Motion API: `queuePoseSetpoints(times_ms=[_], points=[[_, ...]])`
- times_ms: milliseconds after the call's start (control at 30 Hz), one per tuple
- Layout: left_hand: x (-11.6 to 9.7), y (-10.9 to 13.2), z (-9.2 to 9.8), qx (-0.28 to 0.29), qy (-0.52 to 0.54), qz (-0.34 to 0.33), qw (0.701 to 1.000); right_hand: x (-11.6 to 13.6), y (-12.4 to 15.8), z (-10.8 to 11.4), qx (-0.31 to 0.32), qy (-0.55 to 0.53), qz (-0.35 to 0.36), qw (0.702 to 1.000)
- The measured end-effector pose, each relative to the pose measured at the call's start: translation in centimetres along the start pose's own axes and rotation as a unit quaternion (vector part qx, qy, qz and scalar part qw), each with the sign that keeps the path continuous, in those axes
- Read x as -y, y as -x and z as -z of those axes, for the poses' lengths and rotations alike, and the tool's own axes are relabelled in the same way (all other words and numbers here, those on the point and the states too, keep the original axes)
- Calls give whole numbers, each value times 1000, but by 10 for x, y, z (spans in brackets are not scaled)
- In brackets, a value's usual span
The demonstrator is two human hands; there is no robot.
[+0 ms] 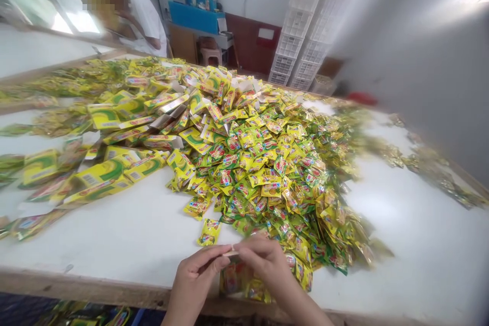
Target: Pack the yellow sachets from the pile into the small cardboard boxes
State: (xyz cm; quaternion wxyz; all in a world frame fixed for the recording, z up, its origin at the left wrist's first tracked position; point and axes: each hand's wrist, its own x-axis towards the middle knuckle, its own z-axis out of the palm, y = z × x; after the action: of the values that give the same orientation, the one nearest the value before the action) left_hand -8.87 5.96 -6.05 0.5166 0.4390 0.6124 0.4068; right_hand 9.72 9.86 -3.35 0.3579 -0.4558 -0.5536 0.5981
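My left hand [202,270] and my right hand [263,260] meet near the table's front edge. Their fingertips pinch a small pale edge [230,253] of something, possibly a box flap; most of it is hidden. Below the hands lie yellow-green sachets [257,290], partly covered by the fingers. A big heap of small shiny sachets [263,173] spreads just beyond my hands. One sachet [209,232] lies apart at the near side of the heap. Flat and partly opened yellow cartons [105,168] are piled to the left.
The white table [126,239] has a wooden rim [87,285]. Stacked white crates [292,35] and a blue shelf [196,17] stand behind. A person in a white shirt [147,15] is at the back left. More sachets [431,168] trail along the right edge.
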Motion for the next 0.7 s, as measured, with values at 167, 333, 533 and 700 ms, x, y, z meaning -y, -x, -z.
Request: queuePoseSetpoints(times_ms=[167, 333, 533, 700], points=[[-5, -2, -5, -1, -21, -34, 999, -13, -4, -5, -50, -62, -70, 994], [-12, -10, -5, 34, -71, -131, 988, -8, -6, -5, -54, -59, -85, 993], [-13, -17, -2, 46, -104, -202, 973, -4, -10, 2, -47, 35, 1, 998], [0, -12, 5, 70, -153, -299, 939, -7, 6, 5, -44, 115, 142, 982]])
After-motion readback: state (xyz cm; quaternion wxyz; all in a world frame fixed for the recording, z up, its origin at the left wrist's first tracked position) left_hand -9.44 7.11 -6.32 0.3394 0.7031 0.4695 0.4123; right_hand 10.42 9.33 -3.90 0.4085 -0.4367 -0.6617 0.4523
